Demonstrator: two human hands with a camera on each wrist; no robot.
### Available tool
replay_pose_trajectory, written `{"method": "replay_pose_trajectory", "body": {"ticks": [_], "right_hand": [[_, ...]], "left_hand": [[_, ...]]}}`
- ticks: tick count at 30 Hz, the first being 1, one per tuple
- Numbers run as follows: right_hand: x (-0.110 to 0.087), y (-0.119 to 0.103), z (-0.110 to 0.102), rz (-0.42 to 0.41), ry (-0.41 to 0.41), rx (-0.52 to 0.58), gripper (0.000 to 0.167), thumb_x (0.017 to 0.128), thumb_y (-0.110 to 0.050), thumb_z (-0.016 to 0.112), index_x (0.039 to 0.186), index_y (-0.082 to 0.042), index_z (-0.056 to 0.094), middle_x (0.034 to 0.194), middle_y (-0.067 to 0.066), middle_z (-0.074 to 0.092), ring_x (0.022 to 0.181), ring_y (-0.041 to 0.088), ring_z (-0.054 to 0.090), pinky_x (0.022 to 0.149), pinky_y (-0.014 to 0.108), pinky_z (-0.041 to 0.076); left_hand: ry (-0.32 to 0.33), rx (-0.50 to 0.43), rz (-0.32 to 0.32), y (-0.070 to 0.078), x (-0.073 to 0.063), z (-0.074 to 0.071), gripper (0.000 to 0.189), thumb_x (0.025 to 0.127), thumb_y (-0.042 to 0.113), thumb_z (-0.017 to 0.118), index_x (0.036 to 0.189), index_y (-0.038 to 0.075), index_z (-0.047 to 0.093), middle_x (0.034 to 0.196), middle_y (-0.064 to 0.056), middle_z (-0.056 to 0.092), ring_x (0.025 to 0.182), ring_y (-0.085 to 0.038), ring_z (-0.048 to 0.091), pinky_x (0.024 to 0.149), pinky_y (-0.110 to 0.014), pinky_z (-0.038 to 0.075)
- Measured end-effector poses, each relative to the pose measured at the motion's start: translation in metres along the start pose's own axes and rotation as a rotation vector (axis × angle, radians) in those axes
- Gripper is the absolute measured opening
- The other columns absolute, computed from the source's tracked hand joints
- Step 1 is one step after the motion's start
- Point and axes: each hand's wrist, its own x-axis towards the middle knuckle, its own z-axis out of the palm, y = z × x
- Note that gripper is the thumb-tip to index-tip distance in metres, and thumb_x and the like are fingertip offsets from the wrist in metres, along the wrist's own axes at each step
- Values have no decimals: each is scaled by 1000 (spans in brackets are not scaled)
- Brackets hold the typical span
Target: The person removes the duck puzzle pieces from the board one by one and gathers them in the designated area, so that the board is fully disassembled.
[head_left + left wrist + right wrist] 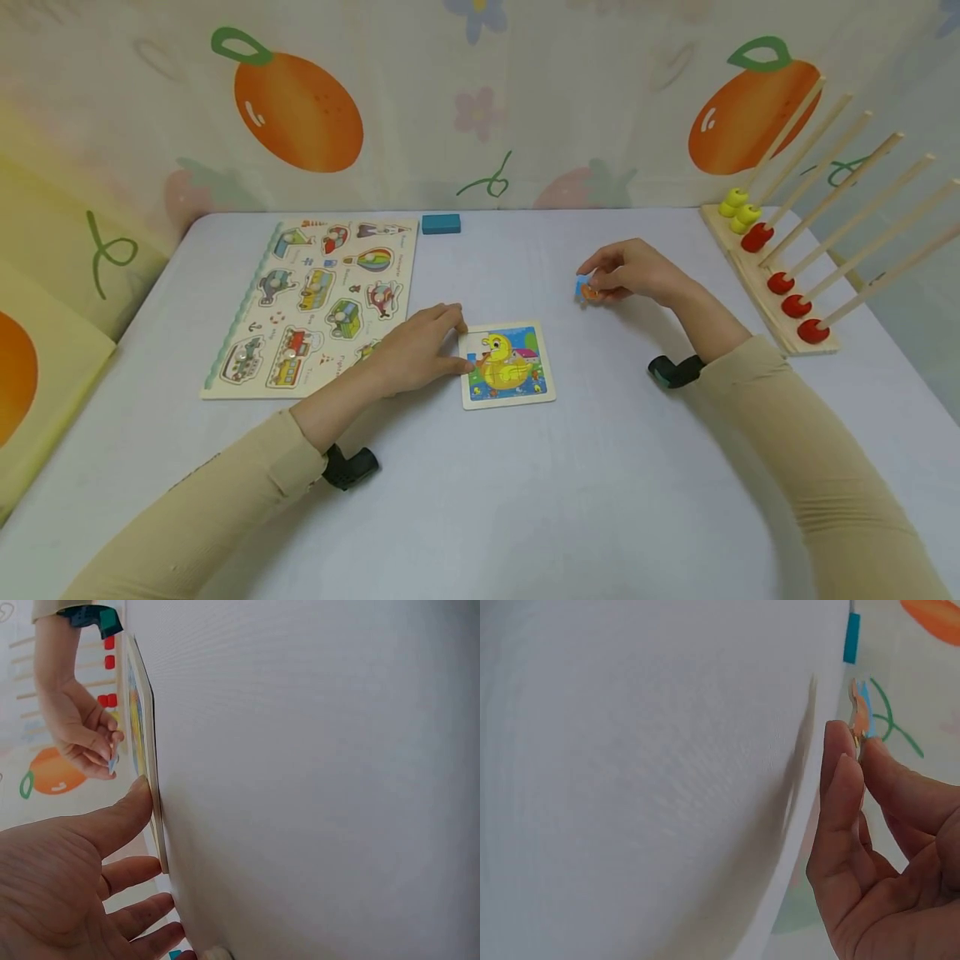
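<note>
**Right hand pinches a small puzzle piece while left hand touches the duck puzzle**

Much of the puzzle piece (584, 288) is covered by the right hand (628, 271); the right wrist view shows it nearly edge-on, so its blue-and-orange print is hard to read. The left hand (420, 350) and its forearm hide the near right part of the vehicle board (217, 390). On the far right, one peg of the bead rack (753, 271) runs out of view.

The right hand's thumb and fingertips are closed narrowly on the piece, held above the table, right of the duck puzzle (510, 401). The left hand is loosely spread, thumb resting on that puzzle's left edge. A pale patch shows in the puzzle's far left corner. A blue block (441, 224) lies at the far edge.
</note>
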Motion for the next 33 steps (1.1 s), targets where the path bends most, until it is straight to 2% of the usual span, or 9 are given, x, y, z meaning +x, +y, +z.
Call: {"method": "replay_pose_trajectory", "body": {"ticks": [13, 19, 33], "right_hand": [[5, -2, 9, 54, -42, -32, 28, 95, -8, 63, 118, 8, 64, 80, 0, 68, 67, 8, 64, 64, 18, 56], [7, -1, 13, 79, -22, -85, 26, 92, -9, 67, 114, 5, 67, 79, 0, 68, 65, 8, 64, 63, 17, 56], [9, 0, 18, 53, 20, -125, 22, 92, -7, 68, 111, 3, 70, 82, 3, 71, 63, 7, 65, 63, 18, 57]], "left_hand": [[-1, 9, -11, 0, -1, 0, 50, 87, 39, 75, 124, 11, 56, 157, -13, 41, 146, -34, 39, 118, -51, 37], [-1, 13, -8, 0, -1, 0, 50, 87, 39, 75, 124, 11, 56, 156, -12, 42, 146, -34, 40, 118, -51, 37], [-1, 7, -3, 0, -1, 1, 50, 87, 39, 74, 125, 11, 56, 156, -13, 42, 146, -34, 40, 118, -51, 37]]}}
